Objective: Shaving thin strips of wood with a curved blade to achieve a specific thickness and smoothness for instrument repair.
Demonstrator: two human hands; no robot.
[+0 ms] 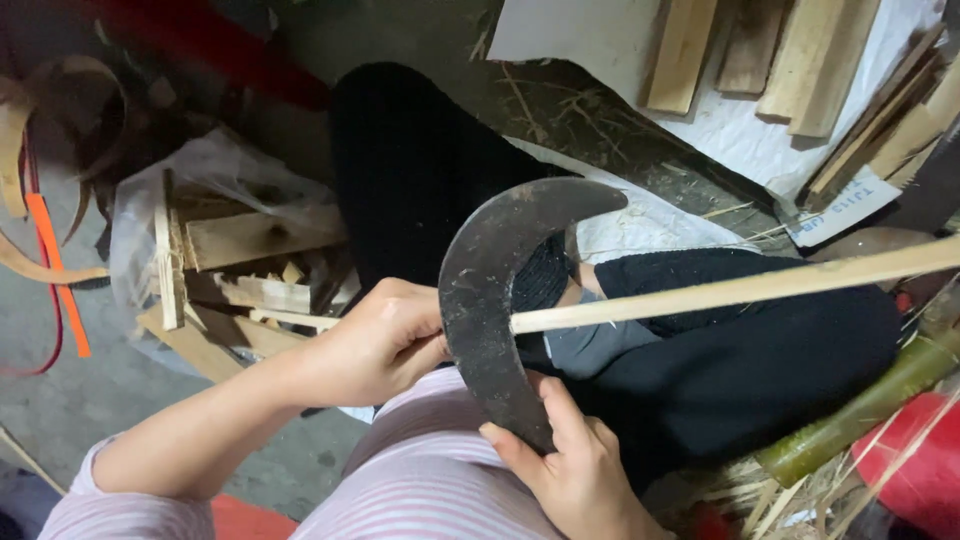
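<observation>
Striped pink fabric over your lap [440, 480] is closest to the lens, and right above it sits the curved blade [490, 300], a dark sickle-shaped thing standing roughly upright between your hands. Your right hand [570, 465] is wrapped around the lower end of it, thumb lying up along the metal. Your left hand [385, 340] is curled shut at the blade's outer curve, seemingly pinching the near end of the thin bamboo strip [740, 288], though the blade hides the actual grip. That strip meets the inner edge about mid-blade and runs off to the right across your dark trouser leg [740, 360].

Honest worry: your left fingers sit just beside the edge, so if the strip splits unevenly or jerks, the blade could skid toward them or down at your leg.

Further out: wood offcuts in a plastic bag [240, 260] on the left, planks on white sheeting [800, 60] top right, a green bamboo pole [860, 410] lower right.
</observation>
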